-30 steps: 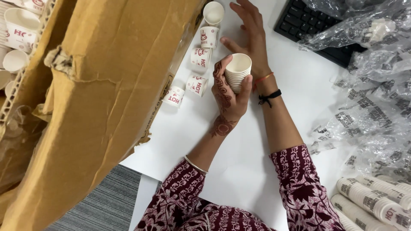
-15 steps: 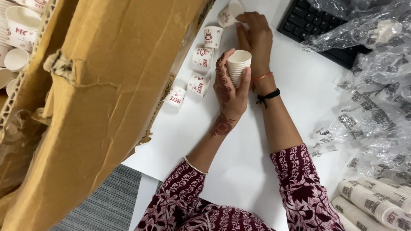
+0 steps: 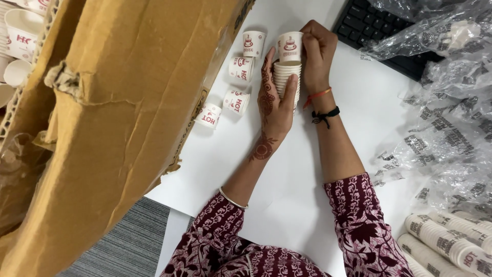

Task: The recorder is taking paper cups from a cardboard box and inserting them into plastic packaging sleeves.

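While a big corrugated cardboard box [image 3: 102, 118] fills the whole left side, its brown flap torn and creased, it crowds right up against the work and hides much of the white table [image 3: 359, 118]. Over on the right, crumpled clear plastic wrap [image 3: 451, 128] with dark print lies heaped across the table edge, and it covers part of a black keyboard [image 3: 379, 31] at the top. Down in the lower right corner, sleeves of stacked paper cups [image 3: 451, 246] lie on their sides, wrapped in plastic. Between the box and the hands, four loose paper cups [image 3: 238, 84], small, white, tapered and printed in red, lie or stand in a ragged line just beside the box wall; more cups show inside the box at the top left.

Now the centre: the left hand [image 3: 274, 102], patterned with dark henna, is wrapped around a nested stack of paper cups [image 3: 287, 77], fingers curled along its side, rims layered tightly. Right above it, the right hand [image 3: 318, 51] pinches a single paper cup [image 3: 290, 47] by its wall, mouth down, touching the top of the stack. Both wrists rest over the table, a thin bangle [image 3: 233, 199] on the left, an orange thread and a black cord [image 3: 324, 115] on the right.
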